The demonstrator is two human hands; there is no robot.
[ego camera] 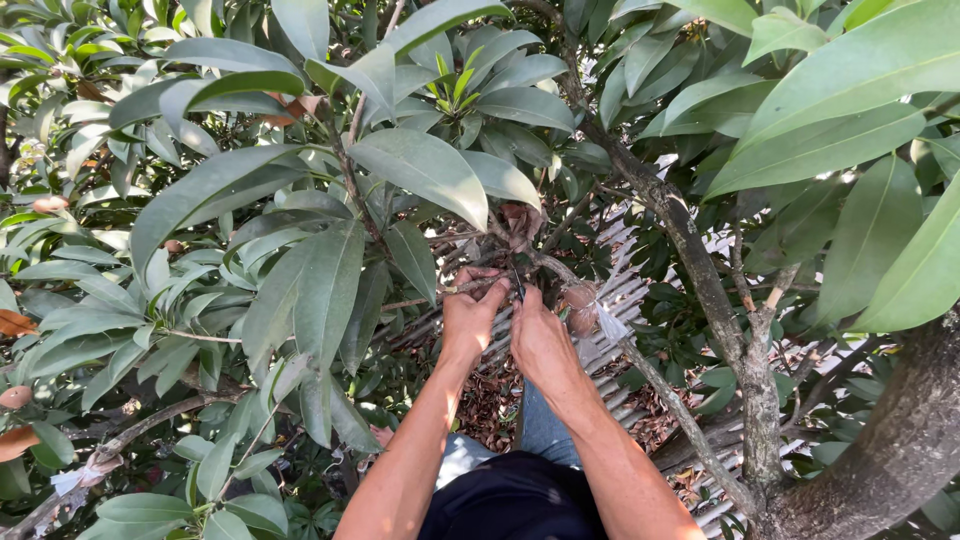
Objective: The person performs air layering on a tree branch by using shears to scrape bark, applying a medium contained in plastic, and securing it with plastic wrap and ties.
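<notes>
Both my arms reach forward into a leafy tree. My left hand [471,312] is closed on a thin brown twig [420,298] that runs left under large green leaves. My right hand [541,338] sits beside it, almost touching, with its fingers curled around a thin dark object [517,283] that sticks up between the hands; what the object is cannot be told. A round brown fruit [579,298] hangs just right of my right hand, with a pale scrap [611,325] next to it.
A thick branch [690,245] slants down to a heavy trunk [890,450] at the lower right. Below the foliage lies a corrugated roof [625,290] scattered with dry leaves [490,400]. More brown fruits [15,397] hang at the left edge. Dense leaves fill the upper view.
</notes>
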